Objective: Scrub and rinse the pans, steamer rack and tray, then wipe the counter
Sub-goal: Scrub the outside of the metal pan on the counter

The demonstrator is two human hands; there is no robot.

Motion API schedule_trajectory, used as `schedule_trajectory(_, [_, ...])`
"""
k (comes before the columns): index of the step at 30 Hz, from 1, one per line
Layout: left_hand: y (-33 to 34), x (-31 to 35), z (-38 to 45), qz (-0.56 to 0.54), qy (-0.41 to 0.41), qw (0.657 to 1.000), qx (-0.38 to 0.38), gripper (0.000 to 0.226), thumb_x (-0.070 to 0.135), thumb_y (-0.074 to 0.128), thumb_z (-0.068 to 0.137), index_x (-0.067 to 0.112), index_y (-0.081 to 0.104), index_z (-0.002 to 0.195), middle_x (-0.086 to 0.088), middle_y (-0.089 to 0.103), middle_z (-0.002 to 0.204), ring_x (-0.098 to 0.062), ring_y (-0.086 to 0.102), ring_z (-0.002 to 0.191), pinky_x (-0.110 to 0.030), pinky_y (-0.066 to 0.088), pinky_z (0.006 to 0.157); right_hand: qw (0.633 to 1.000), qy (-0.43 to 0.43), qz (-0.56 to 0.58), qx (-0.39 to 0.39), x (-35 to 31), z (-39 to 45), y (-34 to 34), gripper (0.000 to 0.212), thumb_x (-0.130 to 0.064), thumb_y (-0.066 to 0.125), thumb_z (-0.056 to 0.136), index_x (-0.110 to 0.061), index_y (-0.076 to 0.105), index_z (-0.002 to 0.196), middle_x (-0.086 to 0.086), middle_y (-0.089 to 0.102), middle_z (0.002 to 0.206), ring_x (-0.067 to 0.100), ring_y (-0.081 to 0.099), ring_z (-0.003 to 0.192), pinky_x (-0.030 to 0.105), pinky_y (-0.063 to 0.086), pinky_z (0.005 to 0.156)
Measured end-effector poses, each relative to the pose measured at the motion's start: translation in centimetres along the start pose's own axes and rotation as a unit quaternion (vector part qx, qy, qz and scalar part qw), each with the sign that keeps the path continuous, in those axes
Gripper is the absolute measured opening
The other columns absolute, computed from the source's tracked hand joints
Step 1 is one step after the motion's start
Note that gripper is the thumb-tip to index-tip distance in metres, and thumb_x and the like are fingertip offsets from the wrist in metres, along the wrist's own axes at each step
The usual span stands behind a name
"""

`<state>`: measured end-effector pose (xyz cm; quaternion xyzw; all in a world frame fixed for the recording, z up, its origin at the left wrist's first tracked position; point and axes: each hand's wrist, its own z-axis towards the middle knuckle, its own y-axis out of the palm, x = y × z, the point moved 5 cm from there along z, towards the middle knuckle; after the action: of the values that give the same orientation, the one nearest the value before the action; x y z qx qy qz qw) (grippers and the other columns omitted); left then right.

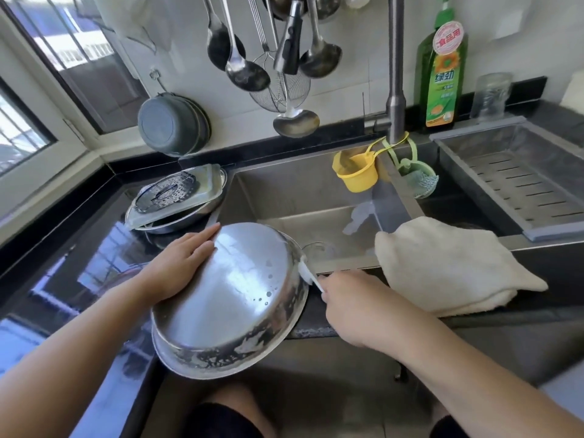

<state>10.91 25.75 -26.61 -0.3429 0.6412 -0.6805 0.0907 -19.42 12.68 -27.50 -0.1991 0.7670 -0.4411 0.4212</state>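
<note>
The left hand (181,267) lies flat, fingers straight, steadying an upturned steel pan (229,300) tilted over the sink's (284,191) front edge; the right hand (350,306) grips a white brush (308,275) against the pan's rim. I judge the task early: this pan is mid-scrub (residue rings its rim). Beside the sink on the bench (79,248) wait one more pan (177,221), one tray (202,191) and one steamer rack (167,192), stacked. One folded cloth (448,273) lies unused; wiping remains.
</note>
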Motion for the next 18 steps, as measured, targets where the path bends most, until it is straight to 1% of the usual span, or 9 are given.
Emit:
schedule_trajectory(2, [-0.1, 0.0, -0.1, -0.001, -0.008, 1.0, 0.007, 0.047, 0.051, 0.034, 0.107, 0.053, 0.03, 0.154, 0.005, 0.045, 0.152, -0.019, 0.039, 0.142, -0.03, 0.024, 0.11, 0.999, 0.023, 0.008, 0.023, -0.6, 2.2, -0.7, 0.024, -0.003, 0.048, 0.092, -0.012, 0.046, 0.07, 0.005, 0.047, 0.07, 0.018, 0.044, 0.059, 0.027, 0.027, 0.047])
schedule_trajectory(4, [-0.2, 0.1, -0.4, -0.013, -0.016, 1.0, 0.014, 0.047, 0.053, 0.036, 0.107, 0.054, 0.032, 0.153, 0.004, 0.047, 0.152, -0.02, 0.041, 0.142, -0.03, 0.026, 0.109, 0.998, 0.038, 0.033, 0.043, -1.0, 4.3, -1.7, 0.027, -0.005, 0.044, 0.096, -0.009, 0.043, 0.07, 0.005, 0.045, 0.071, 0.024, 0.05, 0.066, 0.028, 0.031, 0.05])
schedule_trajectory(7, [-0.4, 0.1, -0.6, -0.047, -0.033, 0.998, 0.033, 0.046, 0.051, 0.042, 0.106, 0.049, 0.039, 0.152, 0.005, 0.047, 0.155, -0.02, 0.042, 0.143, -0.031, 0.028, 0.109, 0.998, 0.006, 0.033, 0.051, -1.1, 3.7, -1.6, 0.019, -0.013, 0.043, 0.101, -0.006, 0.053, 0.087, 0.004, 0.048, 0.075, 0.029, 0.054, 0.08, 0.032, 0.044, 0.069])
schedule_trajectory(9, [-0.5, 0.1, -0.9, -0.064, -0.047, 0.996, 0.047, 0.046, 0.049, 0.044, 0.106, 0.045, 0.044, 0.152, 0.007, 0.05, 0.154, -0.021, 0.044, 0.142, -0.029, 0.029, 0.107, 0.999, -0.01, 0.0, 0.043, -0.9, 0.5, -0.7, 0.022, -0.017, 0.043, 0.102, -0.007, 0.062, 0.1, 0.006, 0.06, 0.085, 0.029, 0.061, 0.085, 0.035, 0.049, 0.074])
schedule_trajectory(11, [-0.6, 0.1, -1.0, -0.069, -0.056, 0.994, 0.064, 0.045, 0.047, 0.044, 0.106, 0.04, 0.048, 0.15, 0.007, 0.054, 0.15, -0.021, 0.048, 0.139, -0.027, 0.03, 0.103, 0.999, -0.017, -0.02, 0.03, -0.8, -1.6, -0.5, 0.026, -0.02, 0.043, 0.102, -0.015, 0.066, 0.113, 0.005, 0.065, 0.092, 0.026, 0.064, 0.088, 0.036, 0.053, 0.076])
schedule_trajectory(14, [-0.5, 0.3, -0.6, -0.073, -0.071, 0.99, 0.093, 0.041, 0.044, 0.043, 0.107, 0.032, 0.059, 0.143, 0.003, 0.061, 0.143, -0.024, 0.052, 0.134, -0.031, 0.035, 0.104, 0.995, -0.003, -0.03, 0.092, -0.9, -1.0, -2.9, 0.03, -0.023, 0.043, 0.102, -0.031, 0.063, 0.122, 0.003, 0.063, 0.084, 0.028, 0.059, 0.083, 0.038, 0.05, 0.072])
schedule_trajectory(16, [-0.1, 0.4, -0.5, -0.085, -0.097, 0.984, 0.12, 0.037, 0.045, 0.041, 0.104, 0.028, 0.069, 0.121, -0.002, 0.07, 0.126, -0.03, 0.059, 0.122, -0.036, 0.042, 0.098, 0.994, -0.008, -0.034, 0.106, -1.6, -0.8, -4.1, 0.034, -0.025, 0.043, 0.101, -0.041, 0.059, 0.127, 0.004, 0.064, 0.086, 0.028, 0.059, 0.079, 0.037, 0.048, 0.068])
schedule_trajectory(17, [0.1, 0.3, -0.4, -0.092, -0.114, 0.98, 0.132, 0.039, 0.048, 0.039, 0.101, 0.026, 0.069, 0.11, -0.004, 0.072, 0.118, -0.034, 0.061, 0.117, -0.039, 0.046, 0.095, 0.995, -0.01, -0.042, 0.09, -2.4, -1.2, -4.3, 0.041, -0.025, 0.043, 0.101, -0.051, 0.055, 0.131, 0.004, 0.066, 0.092, 0.028, 0.06, 0.08, 0.037, 0.049, 0.068])
schedule_trajectory(18, [0.4, 0.2, -0.4, -0.102, -0.138, 0.974, 0.145, 0.042, 0.05, 0.036, 0.097, 0.025, 0.068, 0.106, -0.007, 0.071, 0.115, -0.036, 0.06, 0.114, -0.043, 0.047, 0.096, 0.996, -0.01, -0.063, 0.066, -3.1, -1.6, -4.1, 0.051, -0.025, 0.043, 0.102, -0.063, 0.046, 0.135, 0.004, 0.066, 0.1, 0.028, 0.06, 0.085, 0.037, 0.051, 0.072])
